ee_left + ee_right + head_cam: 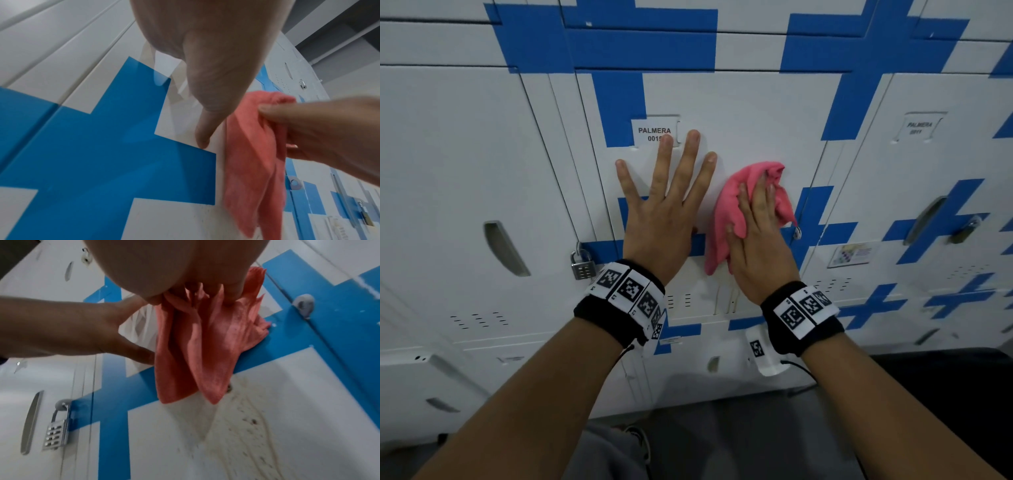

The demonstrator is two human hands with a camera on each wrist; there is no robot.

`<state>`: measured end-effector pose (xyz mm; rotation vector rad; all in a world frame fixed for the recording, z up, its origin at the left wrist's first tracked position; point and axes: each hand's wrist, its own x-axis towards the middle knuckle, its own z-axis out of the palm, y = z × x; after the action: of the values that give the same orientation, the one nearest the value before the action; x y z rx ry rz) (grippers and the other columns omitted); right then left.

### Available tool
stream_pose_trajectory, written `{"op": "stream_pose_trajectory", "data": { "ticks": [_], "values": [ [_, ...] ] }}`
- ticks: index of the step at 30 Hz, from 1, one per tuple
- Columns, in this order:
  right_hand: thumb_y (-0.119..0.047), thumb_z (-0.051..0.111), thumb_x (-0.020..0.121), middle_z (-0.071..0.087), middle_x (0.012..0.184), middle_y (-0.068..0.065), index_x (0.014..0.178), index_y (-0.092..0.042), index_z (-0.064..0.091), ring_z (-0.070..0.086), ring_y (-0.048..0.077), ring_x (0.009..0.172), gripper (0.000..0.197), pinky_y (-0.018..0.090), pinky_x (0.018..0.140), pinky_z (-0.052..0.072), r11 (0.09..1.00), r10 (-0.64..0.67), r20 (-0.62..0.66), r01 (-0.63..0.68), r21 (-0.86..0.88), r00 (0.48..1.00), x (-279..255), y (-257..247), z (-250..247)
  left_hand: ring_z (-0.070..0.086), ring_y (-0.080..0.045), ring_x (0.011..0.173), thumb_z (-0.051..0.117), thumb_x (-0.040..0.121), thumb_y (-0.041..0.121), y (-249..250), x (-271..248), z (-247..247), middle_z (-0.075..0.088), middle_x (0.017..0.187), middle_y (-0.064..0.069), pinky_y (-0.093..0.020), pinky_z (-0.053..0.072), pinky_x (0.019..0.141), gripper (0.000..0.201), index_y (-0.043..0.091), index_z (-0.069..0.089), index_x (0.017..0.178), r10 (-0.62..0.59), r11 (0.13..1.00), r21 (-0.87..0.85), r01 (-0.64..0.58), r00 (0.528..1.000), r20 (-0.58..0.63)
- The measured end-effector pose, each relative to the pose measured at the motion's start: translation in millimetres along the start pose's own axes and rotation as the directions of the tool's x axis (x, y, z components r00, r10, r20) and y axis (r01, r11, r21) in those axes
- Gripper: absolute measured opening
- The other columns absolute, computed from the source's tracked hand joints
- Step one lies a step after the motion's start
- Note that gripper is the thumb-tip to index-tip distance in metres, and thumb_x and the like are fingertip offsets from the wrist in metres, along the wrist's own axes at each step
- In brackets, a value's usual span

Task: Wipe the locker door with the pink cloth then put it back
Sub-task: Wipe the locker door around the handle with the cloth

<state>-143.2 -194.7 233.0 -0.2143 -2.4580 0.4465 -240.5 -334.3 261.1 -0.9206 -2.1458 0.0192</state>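
Observation:
The white locker door point(750, 113) with blue tape crosses fills the head view. My left hand point(664, 202) lies flat on it with fingers spread, just under the name label point(652, 133). To its right, my right hand point(756, 236) grips the bunched pink cloth point(726, 205) and presses it on the door. In the right wrist view the pink cloth point(195, 345) hangs in folds from my curled fingers point(232, 293), above brownish streaks point(246, 418) on the door. The left wrist view shows my left thumb point(205, 116) on the door beside the pink cloth point(252, 146).
A combination padlock point(582, 265) hangs at the door's left edge, and a bare hasp ring point(797, 233) sits at its right edge. The locker to the right carries a brass padlock point(967, 229). Vent slots point(678, 301) run below my hands. Lower lockers and grey floor lie beneath.

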Motion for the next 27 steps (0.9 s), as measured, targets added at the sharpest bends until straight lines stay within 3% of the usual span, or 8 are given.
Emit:
{"op": "stream_pose_trajectory", "data": {
  "ticks": [4,7,11,15,18,22,25,27],
  "values": [
    [-0.036,0.029,0.102,-0.028,0.157,-0.003,0.155,-0.017,-0.004,-0.007,0.027,0.15,0.066,0.054,0.116,0.026,0.995,0.047,0.098,-0.056,0.088,0.994,-11.2,11.6,-2.4,-0.002,-0.04,0.16,0.076,0.087,0.027,0.0,2.5,-2.4,-0.009,0.174,-0.012,-0.082,0.014,0.114,0.115,0.019,-0.006,0.167,0.005,1.0,0.0,-0.005,1.0,0.021],
    [-0.034,0.03,0.102,-0.013,0.16,0.023,0.153,-0.004,0.001,-0.01,0.043,0.147,0.066,0.06,0.118,0.012,0.993,-0.005,0.113,0.018,-0.113,0.994,-10.9,-0.9,1.6,-0.001,-0.041,0.16,0.074,0.088,0.019,-0.8,1.3,1.7,-0.009,0.174,-0.012,-0.082,0.015,0.114,0.112,0.019,-0.006,0.167,0.01,1.0,0.017,-0.01,1.0,-0.009],
    [-0.029,0.033,0.103,-0.015,0.157,0.021,0.155,-0.005,0.008,-0.024,0.032,0.143,0.062,0.048,0.118,-0.009,0.993,-0.092,-0.003,0.091,-0.079,0.996,2.9,-16.1,-4.4,-0.001,-0.042,0.16,0.057,0.093,0.005,0.8,0.5,2.3,-0.008,0.174,-0.013,-0.083,0.016,0.113,0.098,0.019,-0.007,0.167,0.013,0.998,0.053,-0.013,1.0,-0.003],
    [-0.033,0.005,0.105,-0.016,0.158,0.023,0.154,-0.001,0.002,-0.019,0.038,0.145,0.058,0.059,0.119,0.005,0.947,-0.226,0.086,0.24,-0.216,0.97,-1.8,4.8,-1.6,0.002,-0.042,0.16,0.069,0.087,0.009,-0.3,0.9,2.4,-0.004,0.174,-0.013,-0.083,0.017,0.112,0.109,0.019,-0.004,0.167,-0.011,0.999,0.032,0.011,1.0,-0.015],
    [-0.032,0.024,0.104,-0.017,0.161,0.016,0.155,-0.009,-0.002,-0.017,0.032,0.148,0.062,0.059,0.118,0.011,0.995,-0.057,0.118,0.066,-0.076,0.991,-11.5,22.7,5.8,0.003,-0.04,0.16,0.08,0.085,0.029,-0.2,1.9,1.8,-0.002,0.175,-0.012,-0.083,0.016,0.113,0.117,0.02,-0.003,0.167,-0.006,1.0,0.018,0.006,1.0,-0.009],
    [-0.034,0.031,0.094,0.003,0.161,0.023,0.154,-0.008,0.016,-0.001,0.04,0.149,0.067,0.059,0.119,0.011,0.998,0.02,0.021,-0.019,-0.058,1.0,-12.7,9.8,15.3,0.006,-0.04,0.16,0.079,0.083,0.019,1.4,2.2,3.6,0.002,0.175,-0.012,-0.082,0.017,0.113,0.115,0.02,0.001,0.167,-0.015,0.999,0.042,0.016,0.999,-0.03],
    [-0.029,0.034,0.098,0.001,0.159,0.027,0.153,-0.002,0.016,-0.011,0.039,0.146,0.063,0.06,0.118,0.006,0.992,-0.089,-0.036,0.086,-0.092,0.995,-3.5,-5.6,8.4,0.005,-0.041,0.16,0.059,0.085,0.0,3.1,1.5,0.0,0.001,0.175,-0.013,-0.082,0.018,0.112,0.103,0.019,0.001,0.167,-0.008,0.999,0.053,0.009,1.0,-0.019],
    [-0.021,0.037,0.101,-0.002,0.156,0.027,0.151,0.002,0.012,-0.016,0.034,0.142,0.06,0.064,0.115,0.005,0.972,-0.212,-0.087,0.2,-0.121,0.973,-2.8,-5.3,5.3,0.005,-0.042,0.16,0.056,0.086,0.001,2.2,0.6,-1.0,0.0,0.174,-0.013,-0.082,0.018,0.112,0.1,0.019,0.0,0.167,-0.006,0.999,0.053,0.007,1.0,-0.008]
  ]
}}
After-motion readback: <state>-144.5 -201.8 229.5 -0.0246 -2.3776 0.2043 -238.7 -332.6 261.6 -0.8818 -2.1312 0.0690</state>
